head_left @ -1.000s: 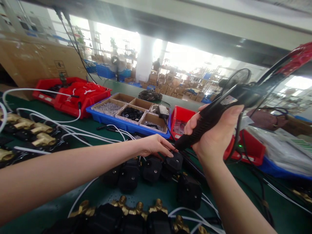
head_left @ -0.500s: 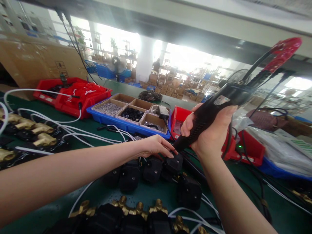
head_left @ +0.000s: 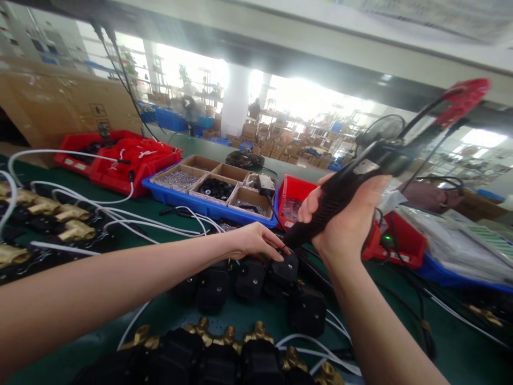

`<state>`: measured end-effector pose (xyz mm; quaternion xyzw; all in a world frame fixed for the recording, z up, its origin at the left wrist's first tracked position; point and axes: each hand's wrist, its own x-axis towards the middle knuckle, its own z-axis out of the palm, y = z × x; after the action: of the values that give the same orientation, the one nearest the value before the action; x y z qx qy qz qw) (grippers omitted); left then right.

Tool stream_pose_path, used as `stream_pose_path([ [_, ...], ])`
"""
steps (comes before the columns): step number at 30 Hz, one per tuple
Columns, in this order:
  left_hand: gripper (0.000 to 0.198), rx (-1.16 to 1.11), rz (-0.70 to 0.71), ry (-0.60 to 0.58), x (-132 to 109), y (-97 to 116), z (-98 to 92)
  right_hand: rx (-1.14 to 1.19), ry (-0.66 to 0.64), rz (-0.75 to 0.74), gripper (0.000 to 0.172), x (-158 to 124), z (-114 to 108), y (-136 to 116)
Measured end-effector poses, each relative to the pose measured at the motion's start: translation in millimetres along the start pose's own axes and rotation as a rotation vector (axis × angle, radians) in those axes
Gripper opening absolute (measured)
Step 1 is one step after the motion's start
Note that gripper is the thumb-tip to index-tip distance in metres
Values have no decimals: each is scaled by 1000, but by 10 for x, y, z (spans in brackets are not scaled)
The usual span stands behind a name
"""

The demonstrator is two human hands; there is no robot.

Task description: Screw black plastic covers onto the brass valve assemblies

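My right hand (head_left: 347,214) is wrapped round a black electric screwdriver (head_left: 340,190) with a red hook at its top end. The tool slants down to the left, its tip at a black housing (head_left: 284,267). My left hand (head_left: 262,240) is at that housing, fingers pinched together beside the tip; what they hold is too small to make out. More black housings (head_left: 212,289) stand to the left of this one, and another (head_left: 308,311) sits nearer me on the right.
A blue tray (head_left: 192,204) holds compartments of screws and black parts. Red bins (head_left: 120,179) stand at the left, another (head_left: 404,246) at the right. Black units with brass fittings (head_left: 258,331) line the front; brass valves (head_left: 76,230) and white cables (head_left: 148,222) lie left.
The view has shifted slightly. Both hands keep their places at the same housing, with the screwdriver still held in my right hand.
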<state>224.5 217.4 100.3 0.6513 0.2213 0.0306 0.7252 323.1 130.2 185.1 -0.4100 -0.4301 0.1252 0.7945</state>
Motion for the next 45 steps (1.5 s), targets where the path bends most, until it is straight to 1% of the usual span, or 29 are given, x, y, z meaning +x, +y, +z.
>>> stream_pose_path([
  [3, 40, 24, 27, -10, -28, -5, 0, 41, 84, -75, 68, 31, -34, -149],
  [6, 40, 58, 58, -28, -61, -6, -12, 24, 122, -130, 66, 48, -90, -298],
  [10, 39, 147, 73, -97, -102, 1, -35, 3, 111, -101, 66, -1, -171, -396],
  [13, 30, 246, 115, -137, -139, 40, -40, 3, 82, -85, 66, -78, -195, -416],
  [15, 23, 328, 156, -160, -197, 84, -32, 4, 67, -67, 65, -129, -195, -429],
  [17, 23, 403, 188, -159, -307, 124, -13, -4, 61, -54, 66, -171, -193, -450],
  [19, 28, 560, 261, -75, -470, 136, 24, -18, 47, -56, 67, -201, -189, -475],
  [20, 37, 685, 305, -17, -563, 128, 50, -23, 39, -61, 68, -211, -184, -489],
  [21, 51, 841, 338, 39, -656, 110, 81, -25, 31, -69, 68, -219, -177, -501],
  [22, 67, 1015, 348, 83, -742, 87, 117, -24, 28, -80, 69, -225, -165, -512],
  [23, 78, 1185, 326, 107, -815, 62, 157, -20, 28, -88, 69, -230, -151, -520],
  [24, 83, 1326, 278, 113, -870, 39, 197, -16, 23, -88, 69, -235, -134, -525],
  [25, 80, 1436, 226, 110, -905, 23, 234, -9, 22, -82, 69, -239, -117, -526],
  [26, 72, 1509, 184, 108, -919, 16, 265, -1, 19, -69, 69, -242, -100, -523],
  [28, 55, 1550, 158, 104, -888, 35, 288, 11, 8, -45, 69, -245, -73, -506],
  [30, 46, 1485, 181, 88, -799, 86, 238, 22, -4, -36, 69, -240, -55, -476],
  [31, 46, 1417, 195, 75, -741, 114, 185, 25, -10, -32, 69, -235, -47, -459],
  [35, 57, 1112, 229, 35, -500, 170, -136, 35, -20, 3, 69, -190, 12, -371],
  [38, 61, 874, 237, 30, -356, 115, -334, 38, 0, 15, 67, -138, 85, -277],
  [40, 65, 617, 197, 7, -288, 48, -403, 19, 18, 7, 67, -97, 133, -192],
  [42, 69, 361, 129, -42, -242, -23, -433, -2, 22, -3, 67, -54, 177, -97],
  [44, 70, 166, 91, -80, -215, -84, -443, -1, 14, -4, 67, -14, 220, -7],
  [45, 66, 102, 90, -81, -207, -109, -446, 4, 13, -1, 67, 2, 241, 32],
])
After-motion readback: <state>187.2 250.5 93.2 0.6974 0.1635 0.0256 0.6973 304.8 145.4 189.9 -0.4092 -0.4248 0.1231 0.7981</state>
